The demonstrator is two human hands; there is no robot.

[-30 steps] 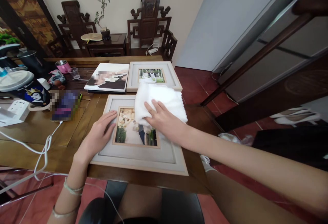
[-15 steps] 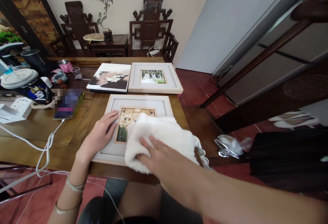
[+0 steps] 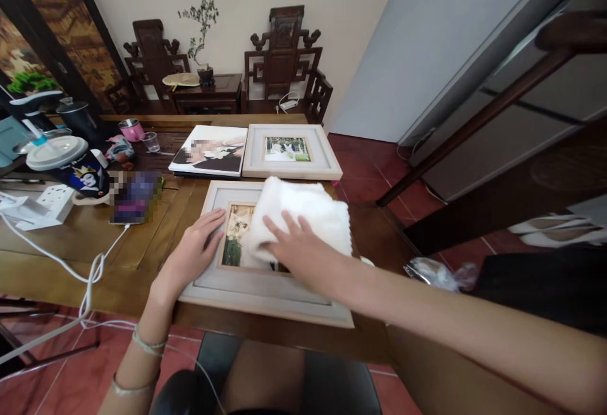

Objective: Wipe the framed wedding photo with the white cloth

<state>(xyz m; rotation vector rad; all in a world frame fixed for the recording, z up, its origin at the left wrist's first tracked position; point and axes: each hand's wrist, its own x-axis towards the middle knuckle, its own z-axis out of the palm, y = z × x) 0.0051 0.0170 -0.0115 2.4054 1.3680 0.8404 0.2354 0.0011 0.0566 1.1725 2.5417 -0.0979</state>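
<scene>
A light-wood picture frame (image 3: 270, 307) lies flat on the table in front of me, with a wide pale mat around a photo (image 3: 233, 247). My left hand (image 3: 193, 252) rests on the frame's left side, fingers stretched out and holding nothing. A fluffy white cloth (image 3: 310, 203) covers the frame's upper right part and most of the photo. My right hand (image 3: 303, 252) presses down on that cloth, fingers spread over it and the thumb side at its lower edge. What lies under the cloth is hidden.
Behind stand a second framed photo (image 3: 327, 163) and a white-edged photo panel (image 3: 208, 149). Leftward are a phone (image 3: 136, 197) on a white cable (image 3: 92, 276), a lidded drink cup (image 3: 66, 159), a pink mug (image 3: 131, 129) and a small clear cup (image 3: 151, 142). The table edge is close on the right.
My right hand has pushed the cloth away from me across the frame, uncovering its lower right corner. My left hand stays on the left side. The view has shifted slightly.
</scene>
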